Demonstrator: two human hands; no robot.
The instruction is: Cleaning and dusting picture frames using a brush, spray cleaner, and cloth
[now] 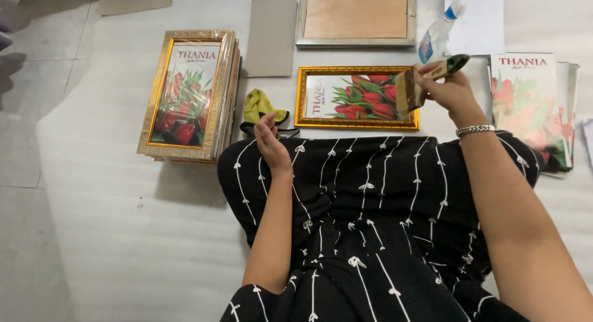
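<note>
While the right hand (448,87) grips a brush (420,81) over the right end of the gold frame (356,97) lying just past the knees, the left hand (270,139) sits loosely curled, empty, next to a yellow cloth (259,107). Stack of frames (188,93) further left.

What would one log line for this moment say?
right hand: holds paintbrush over gold-framed tulip picture | left hand: empty, near yellow cloth | stack of framed pictures: left
</note>
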